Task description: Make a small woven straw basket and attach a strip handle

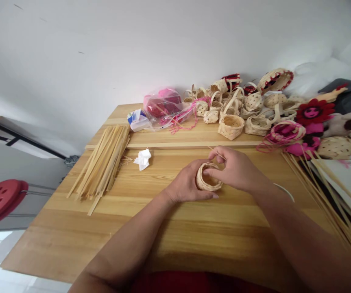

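Note:
A small round basket (209, 186) of pale woven strips is tilted so that its opening faces me. My left hand (186, 183) is wrapped round its left side, closed on it. At the far rim is my right hand (232, 167), its thumb reaching into the opening and its other fingers curled. A thin pale strip (211, 148) passes between these curled fingers, and its far end sticks out beyond them. Part of the basket's right wall is hidden by the right hand.
Flat strips (105, 158) lie in a bundle at left, near a crumpled tissue (143, 159). Finished small baskets (231, 125) crowd the back, beside a plastic bag (164, 108). Long thin strips (330, 195) and an open notebook (343, 183) lie at right. A red stool (0, 201) stands left.

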The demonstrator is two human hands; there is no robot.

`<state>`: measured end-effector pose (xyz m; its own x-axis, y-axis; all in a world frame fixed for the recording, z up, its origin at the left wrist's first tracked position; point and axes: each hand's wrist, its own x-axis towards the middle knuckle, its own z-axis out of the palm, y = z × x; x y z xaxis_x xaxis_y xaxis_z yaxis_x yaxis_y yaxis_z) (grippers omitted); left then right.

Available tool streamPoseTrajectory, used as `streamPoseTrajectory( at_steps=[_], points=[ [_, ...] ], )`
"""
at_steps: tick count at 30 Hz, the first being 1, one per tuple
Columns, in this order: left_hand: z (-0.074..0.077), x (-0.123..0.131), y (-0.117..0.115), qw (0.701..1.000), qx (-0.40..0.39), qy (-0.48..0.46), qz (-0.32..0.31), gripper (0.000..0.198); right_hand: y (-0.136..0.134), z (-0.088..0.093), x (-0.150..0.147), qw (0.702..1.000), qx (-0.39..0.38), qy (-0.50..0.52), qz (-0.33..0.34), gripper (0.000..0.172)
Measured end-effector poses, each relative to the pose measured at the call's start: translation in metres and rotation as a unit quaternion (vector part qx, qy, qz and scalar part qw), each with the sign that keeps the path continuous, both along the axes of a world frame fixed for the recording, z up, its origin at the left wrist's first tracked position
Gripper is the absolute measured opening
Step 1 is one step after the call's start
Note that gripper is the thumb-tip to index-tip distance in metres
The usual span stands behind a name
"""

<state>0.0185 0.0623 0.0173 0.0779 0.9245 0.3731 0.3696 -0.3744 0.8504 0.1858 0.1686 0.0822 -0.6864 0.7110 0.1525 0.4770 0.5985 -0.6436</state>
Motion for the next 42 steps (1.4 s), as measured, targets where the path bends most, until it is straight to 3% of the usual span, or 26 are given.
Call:
streamPoseTrajectory(
  at_steps=[6, 11, 17, 25, 31, 39, 42],
  points=[
    [-0.002, -0.001, 0.001, 0.998, 0.03, 0.063, -0.005, 0.091, -0.002, -0.003, -0.005, 0.999, 0.004, -0.037, 0.004, 0.01],
    [-0.002, 0.002, -0.001, 0.995, 0.016, 0.096, 0.012, 0.088, -0.004, -0.012, -0.009, 0.999, -0.006, -0.037, 0.004, 0.011],
    [-0.002, 0.006, -0.001, 0.99, -0.017, 0.126, 0.061, 0.073, -0.005, -0.023, -0.013, 0.997, 0.058, -0.039, -0.008, 0.014],
    [-0.002, -0.001, 0.004, 0.997, -0.002, 0.08, 0.02, 0.082, 0.0, -0.016, -0.01, 0.998, 0.026, -0.063, 0.009, 0.009],
    [-0.009, -0.003, 0.003, 0.996, -0.036, 0.072, 0.043, 0.078, -0.001, -0.016, -0.01, 0.998, 0.017, -0.06, -0.004, 0.01],
    [-0.002, 0.001, 0.002, 0.997, -0.021, 0.073, 0.023, 0.08, -0.009, -0.018, -0.015, 0.992, 0.036, -0.105, -0.064, 0.009],
    [-0.007, -0.003, 0.002, 0.997, -0.036, 0.06, 0.036, 0.082, -0.008, -0.014, -0.015, 0.994, 0.021, -0.1, -0.049, 0.01]
  ],
)
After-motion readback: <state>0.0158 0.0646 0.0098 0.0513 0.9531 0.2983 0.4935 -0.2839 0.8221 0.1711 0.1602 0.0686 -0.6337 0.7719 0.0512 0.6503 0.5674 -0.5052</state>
